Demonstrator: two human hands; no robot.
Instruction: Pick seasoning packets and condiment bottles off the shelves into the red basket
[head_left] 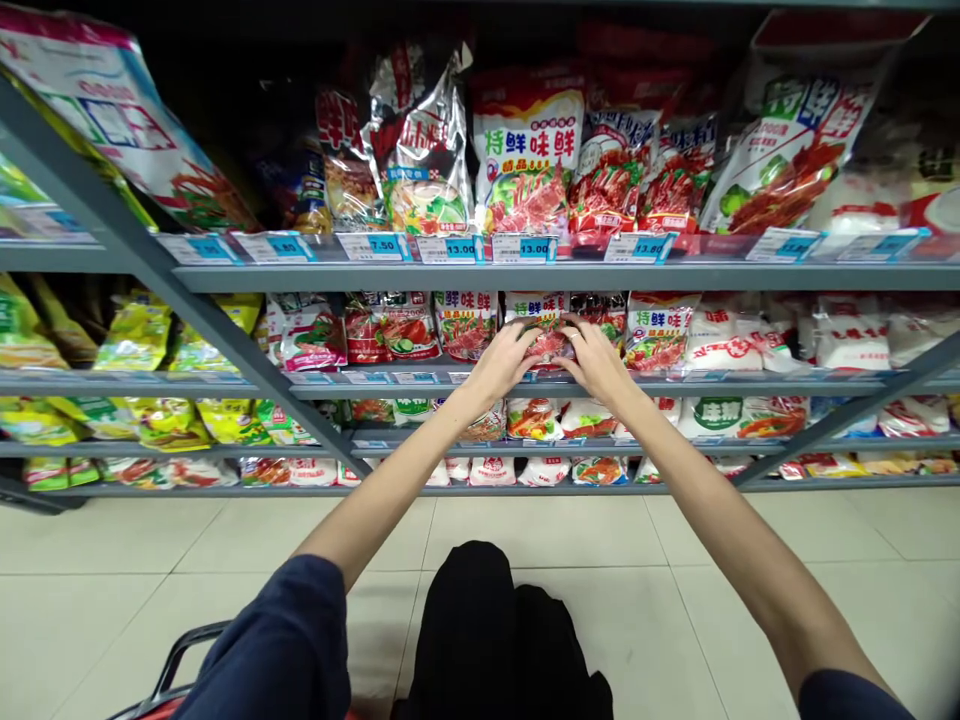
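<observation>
Both arms reach forward to the second shelf, where a seasoning bag (549, 342) with a red meat picture and green and blue lettering stands upright. My left hand (502, 360) grips its left side, fingers curled over the front. On the opposite side my right hand (598, 360) holds the bag in the same way, with a ring on one finger. The two thumbs lie low, near the shelf edge, and the fingers partly cover the bag's front. A similar bag (466, 328) stands just left of my left hand, and another one (661, 328) to the right of my right hand.
Above the hands runs the upper shelf edge (570, 277) with price tags and larger bags. Lower shelves hold more packets, with yellow bags (139, 335) at the left. A slanted grey post (217, 320) crosses the left side. A black basket handle (176, 655) is at lower left.
</observation>
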